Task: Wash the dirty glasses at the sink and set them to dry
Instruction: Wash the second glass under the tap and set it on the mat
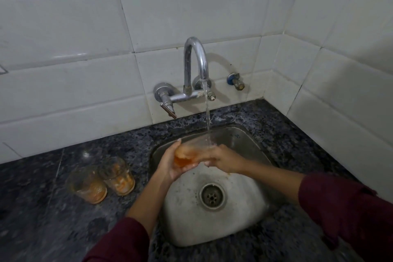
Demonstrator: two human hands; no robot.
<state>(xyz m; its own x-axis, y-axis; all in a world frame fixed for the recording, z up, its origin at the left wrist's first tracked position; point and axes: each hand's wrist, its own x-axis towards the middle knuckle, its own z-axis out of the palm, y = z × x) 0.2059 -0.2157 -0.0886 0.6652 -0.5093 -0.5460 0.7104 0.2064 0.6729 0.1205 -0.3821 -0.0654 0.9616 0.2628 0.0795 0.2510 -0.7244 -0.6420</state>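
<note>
Over the steel sink [244, 225] I hold a clear glass [191, 151] smeared with orange residue, tilted on its side with its mouth toward the right. My left hand [172, 166] cups its base from below. My right hand [223, 158] is at its mouth, fingers closed around the rim. Water runs from the chrome tap [196, 64] onto the glass near the rim. Two more dirty glasses stand upright on the dark counter left of the sink: one nearer me [88, 185], one just behind it [117, 175], both streaked orange.
The tap's lever handle [169, 109] points down at the left of the spout. A small blue valve [236, 81] sticks out of the tiled wall on the right. The speckled granite counter [42, 208] wraps around the sink; the drain [212, 197] sits mid-basin.
</note>
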